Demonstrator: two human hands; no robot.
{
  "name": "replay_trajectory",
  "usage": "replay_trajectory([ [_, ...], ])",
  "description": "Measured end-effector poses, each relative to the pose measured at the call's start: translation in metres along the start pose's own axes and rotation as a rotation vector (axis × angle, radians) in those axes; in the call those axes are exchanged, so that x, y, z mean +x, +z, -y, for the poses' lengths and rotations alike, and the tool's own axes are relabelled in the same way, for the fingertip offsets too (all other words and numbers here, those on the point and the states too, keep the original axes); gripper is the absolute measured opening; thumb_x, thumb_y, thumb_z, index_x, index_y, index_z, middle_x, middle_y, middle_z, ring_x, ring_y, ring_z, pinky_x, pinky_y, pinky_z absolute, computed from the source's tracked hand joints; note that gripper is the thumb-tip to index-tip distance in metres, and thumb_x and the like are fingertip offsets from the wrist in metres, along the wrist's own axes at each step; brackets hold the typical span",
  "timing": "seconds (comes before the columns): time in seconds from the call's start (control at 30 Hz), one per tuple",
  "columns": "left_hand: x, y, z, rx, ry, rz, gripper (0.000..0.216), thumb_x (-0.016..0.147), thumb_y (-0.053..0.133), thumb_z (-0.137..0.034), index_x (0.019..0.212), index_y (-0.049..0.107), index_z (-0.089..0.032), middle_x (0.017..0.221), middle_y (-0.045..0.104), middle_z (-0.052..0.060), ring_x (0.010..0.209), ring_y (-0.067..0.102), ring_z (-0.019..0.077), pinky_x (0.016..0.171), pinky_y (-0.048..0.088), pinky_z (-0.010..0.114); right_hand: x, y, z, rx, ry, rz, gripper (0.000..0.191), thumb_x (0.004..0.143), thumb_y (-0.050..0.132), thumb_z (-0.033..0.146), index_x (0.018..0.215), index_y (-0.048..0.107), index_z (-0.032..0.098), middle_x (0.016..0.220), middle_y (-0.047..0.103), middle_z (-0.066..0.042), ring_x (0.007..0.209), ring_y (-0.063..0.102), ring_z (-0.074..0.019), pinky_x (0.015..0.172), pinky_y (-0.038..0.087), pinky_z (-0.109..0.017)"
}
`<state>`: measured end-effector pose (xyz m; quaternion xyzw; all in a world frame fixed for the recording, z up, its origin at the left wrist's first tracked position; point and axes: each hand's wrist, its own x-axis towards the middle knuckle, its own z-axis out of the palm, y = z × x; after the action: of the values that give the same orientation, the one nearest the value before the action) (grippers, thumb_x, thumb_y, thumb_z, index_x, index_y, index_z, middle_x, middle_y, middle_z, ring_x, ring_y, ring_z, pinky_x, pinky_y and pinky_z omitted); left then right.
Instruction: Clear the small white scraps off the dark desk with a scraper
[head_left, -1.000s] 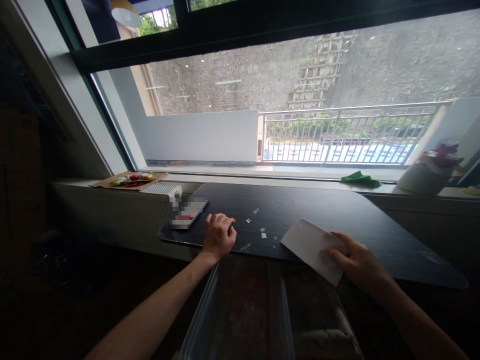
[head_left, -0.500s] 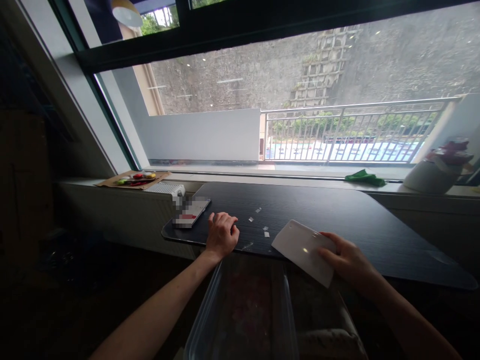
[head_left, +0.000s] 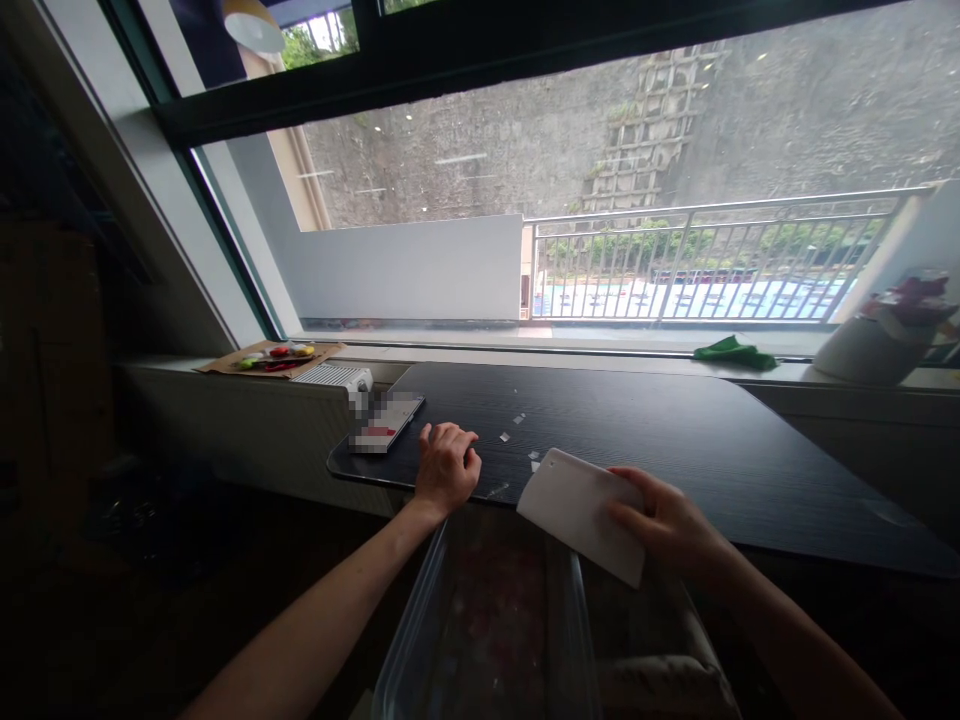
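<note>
In my right hand (head_left: 649,520) is a thin white plastic scraper (head_left: 581,505) with a rounded edge and a small hole in one corner. My thumb lies on its near face. It tilts over the near edge of the dark table (head_left: 637,410), partly covering one of the small pale scraps (head_left: 505,437) on the tabletop. My left hand (head_left: 448,465) rests at the table's near edge, fingers curled in loosely; nothing shows in it. Below the edge, between my arms, stands a clear plastic bin (head_left: 409,640) with blurred reddish contents.
On the table's left lies a flat, partly blurred booklet-like item (head_left: 386,425). A radiator (head_left: 330,375) stands behind it. Along the sill are brown paper with colourful small items (head_left: 281,355), a green cloth (head_left: 735,352) and a pale rounded pot (head_left: 855,350). A large window is beyond.
My right hand has moved the scraper left and slightly nearer, over the table edge toward the bin. My left hand has stayed in place.
</note>
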<state>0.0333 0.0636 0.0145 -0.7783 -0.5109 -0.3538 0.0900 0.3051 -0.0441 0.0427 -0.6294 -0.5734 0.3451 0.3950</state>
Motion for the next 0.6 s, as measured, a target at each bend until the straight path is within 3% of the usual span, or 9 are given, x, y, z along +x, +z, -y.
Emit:
replay_trajectory([
  [0.17, 0.0, 0.0, -0.001, 0.0, -0.002, -0.001, 0.022, 0.079, 0.053, -0.012, 0.092, 0.067, -0.022, 0.097, 0.071, 0.007, 0.109, 0.058, 0.0285, 0.11, 0.03, 0.056, 0.005, 0.005, 0.013, -0.137, -0.132, -0.114, 0.043, 0.082, 0.052, 0.033, 0.123, 0.059, 0.021, 0.08, 0.072, -0.003, 0.068, 0.067, -0.0201, 0.062, 0.053, -0.031],
  [0.33, 0.0, 0.001, 0.0, 0.001, -0.002, -0.002, 0.022, 0.079, 0.053, -0.012, 0.092, 0.067, -0.022, 0.097, 0.071, 0.007, 0.108, 0.059, 0.0281, 0.109, 0.03, 0.056, 0.025, 0.021, 0.042, -0.383, -0.351, -0.048, 0.041, 0.087, 0.043, 0.028, 0.124, 0.057, 0.019, 0.089, 0.077, -0.008, 0.082, 0.071, -0.0245, 0.072, 0.052, -0.036],
  [0.43, 0.0, 0.001, -0.001, -0.002, -0.007, 0.001, 0.023, 0.079, 0.052, -0.011, 0.093, 0.068, -0.022, 0.097, 0.071, 0.007, 0.108, 0.059, 0.0283, 0.109, 0.03, 0.056, 0.026, 0.024, 0.05, -0.473, -0.382, -0.043, 0.038, 0.085, 0.043, 0.026, 0.118, 0.06, 0.02, 0.088, 0.077, -0.008, 0.08, 0.071, -0.0259, 0.073, 0.05, -0.038],
  [0.6, 0.0, 0.0, -0.002, -0.013, -0.014, 0.011, 0.024, 0.079, 0.053, -0.012, 0.094, 0.068, -0.022, 0.098, 0.07, 0.007, 0.11, 0.057, 0.0278, 0.111, 0.028, 0.055, 0.006, 0.004, 0.036, -0.416, -0.369, -0.024, 0.031, 0.086, 0.046, 0.032, 0.112, 0.061, 0.025, 0.082, 0.077, -0.003, 0.071, 0.071, -0.0214, 0.066, 0.051, -0.033],
])
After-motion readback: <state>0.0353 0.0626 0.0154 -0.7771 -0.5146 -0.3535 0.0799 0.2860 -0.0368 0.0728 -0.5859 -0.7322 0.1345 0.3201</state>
